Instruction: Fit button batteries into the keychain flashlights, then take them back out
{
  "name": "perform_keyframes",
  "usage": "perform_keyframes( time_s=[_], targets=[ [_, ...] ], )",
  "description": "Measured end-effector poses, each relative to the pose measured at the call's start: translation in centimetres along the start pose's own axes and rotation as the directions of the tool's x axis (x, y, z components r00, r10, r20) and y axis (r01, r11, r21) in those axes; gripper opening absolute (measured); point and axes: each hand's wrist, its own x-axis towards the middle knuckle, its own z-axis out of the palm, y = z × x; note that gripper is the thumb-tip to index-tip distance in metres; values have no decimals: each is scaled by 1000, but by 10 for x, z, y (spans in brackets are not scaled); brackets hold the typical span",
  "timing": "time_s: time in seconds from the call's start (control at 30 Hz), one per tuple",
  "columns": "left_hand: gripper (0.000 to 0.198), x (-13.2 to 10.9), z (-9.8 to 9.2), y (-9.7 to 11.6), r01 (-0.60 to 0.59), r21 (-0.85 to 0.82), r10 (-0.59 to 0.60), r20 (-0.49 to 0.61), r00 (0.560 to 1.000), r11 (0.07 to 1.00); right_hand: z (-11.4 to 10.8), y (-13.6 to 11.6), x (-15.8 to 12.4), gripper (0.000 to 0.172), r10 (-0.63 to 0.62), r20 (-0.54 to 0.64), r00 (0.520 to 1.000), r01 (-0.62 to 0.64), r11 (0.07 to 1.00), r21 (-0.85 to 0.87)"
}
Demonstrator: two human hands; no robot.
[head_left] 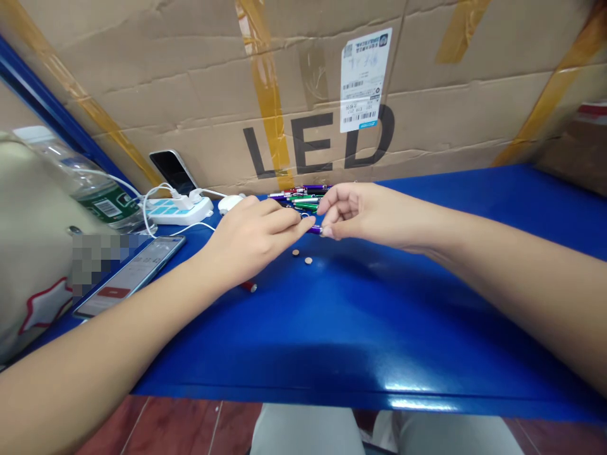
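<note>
My left hand (253,237) and my right hand (351,212) meet above the blue table (360,316), both pinched on a small purple pen-like tube (313,229) with a metal ring at its end. Under the left hand lies a small red cap piece (248,287). Two small round button cells (302,256) rest on the table just below the fingers. Behind the hands is a pile of several coloured tubes (303,197), green, purple and red.
A large cardboard box marked LED (322,95) stands along the back. At the left lie a phone (130,275), a white power strip (177,208) with cables, a second phone leaning on the box (173,170), a plastic bottle (80,177) and a beige bag (33,253).
</note>
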Motion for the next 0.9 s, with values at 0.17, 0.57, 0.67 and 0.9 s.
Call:
perform_keyframes(
  time_s=[0.17,0.57,0.67,0.9],
  targets=[
    [30,1,-1,-4,90,-209,-104,-56,993,974,2,5,2,19,25,-78,997,-12,988,154],
    [26,4,4,-5,339,-621,-316,152,936,706,-4,0,1,14,-377,-91,922,244,745,-621],
    [26,4,5,0,294,-588,-323,60,945,754,-2,-2,1,18,-346,-115,931,190,731,-656],
    [25,0,9,3,128,-315,-195,-191,962,940,10,2,3,16,-164,-222,961,109,965,-241]
  ],
)
